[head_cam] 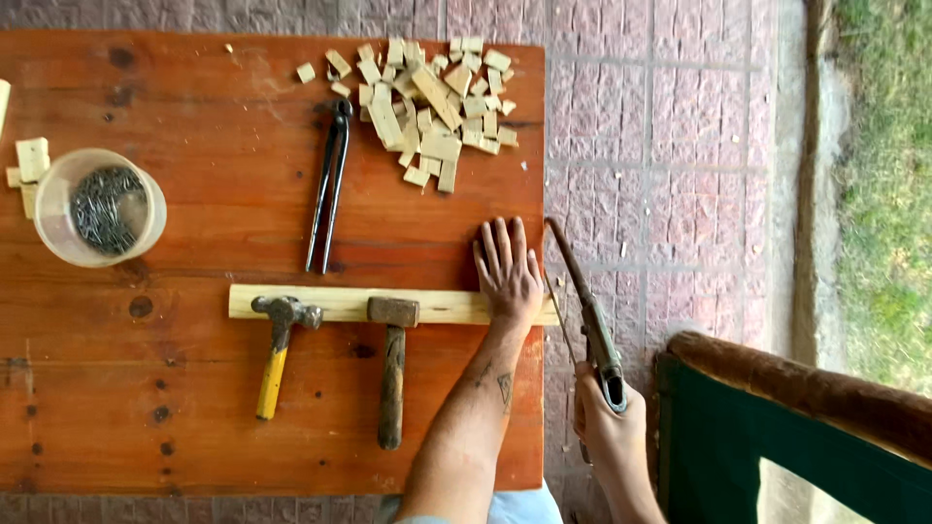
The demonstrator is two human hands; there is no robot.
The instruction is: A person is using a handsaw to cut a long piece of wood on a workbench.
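Observation:
My left hand [507, 274] lies flat, fingers apart, on the right end of a pale wooden strip [335, 304] that lies across the reddish wooden table [194, 223]. My right hand [612, 427] grips the handle of a hand saw [581, 301] just past the table's right edge. The saw blade runs along that edge, beside the strip's overhanging end. Two hammers rest their heads on the strip: a claw hammer with a yellow handle [275, 354] and a hammer with a brown wooden handle [392, 374].
A heap of small cut wood blocks [437, 102] lies at the table's far right. Black pincers [328, 184] lie in the middle. A clear tub of nails [97, 207] stands at the left with more blocks [29, 165]. Tiled floor [660, 146], a green chair [777, 437] and grass lie right.

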